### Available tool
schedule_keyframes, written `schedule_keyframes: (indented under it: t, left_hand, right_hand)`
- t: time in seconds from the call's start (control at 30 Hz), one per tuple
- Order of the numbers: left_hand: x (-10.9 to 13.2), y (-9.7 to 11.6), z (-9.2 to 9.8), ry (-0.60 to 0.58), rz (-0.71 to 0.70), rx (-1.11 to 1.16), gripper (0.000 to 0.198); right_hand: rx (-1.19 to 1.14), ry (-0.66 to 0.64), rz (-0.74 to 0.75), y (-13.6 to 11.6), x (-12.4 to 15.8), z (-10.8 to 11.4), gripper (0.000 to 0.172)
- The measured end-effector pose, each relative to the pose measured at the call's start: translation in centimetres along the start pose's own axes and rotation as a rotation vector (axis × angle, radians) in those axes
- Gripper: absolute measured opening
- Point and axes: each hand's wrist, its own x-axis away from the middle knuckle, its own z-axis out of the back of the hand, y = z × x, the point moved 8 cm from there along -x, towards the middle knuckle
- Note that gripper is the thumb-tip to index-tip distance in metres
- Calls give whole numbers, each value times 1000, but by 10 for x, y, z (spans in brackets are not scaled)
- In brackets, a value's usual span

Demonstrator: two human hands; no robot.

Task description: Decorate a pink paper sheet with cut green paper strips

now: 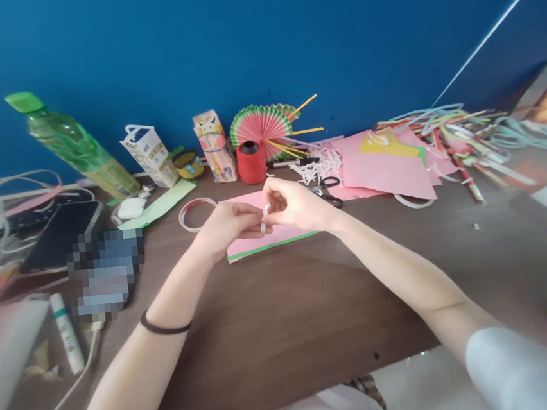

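Note:
Both hands meet above a pink sheet of paper [288, 231] with a green strip along its front edge. My left hand [229, 224] is closed, its thumb and fingers pinching a small white strip [263, 228] that looks like a bit of tape or paper. From the other side, my right hand [293, 203] pinches the same piece between thumb and bent fingers. Just left of the hands lies a roll of tape [183, 222]. Black-handled scissors [332, 200] rest beyond my right wrist, their blades partly hidden.
Against the blue wall stand a green bottle [77, 146], a white carton [151, 155], a decorated box [216, 147], a paper fan [258, 124] and a red spool [252, 166]. Pink sheets [386, 171] and tangled strips [465, 138] lie right; a phone [66, 233] and marker [67, 331] left.

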Motion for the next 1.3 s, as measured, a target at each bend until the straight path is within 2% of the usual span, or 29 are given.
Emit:
schedule_keyframes:
  t: [0.83,1.3]
  left_hand:
    - [3,1,-1,24,40,58,13]
    - [3,3,-1,40,16,92,9]
  right_hand:
    - [129,13,6,-3,1,3,24]
    - [44,39,4,2,0,4,25]
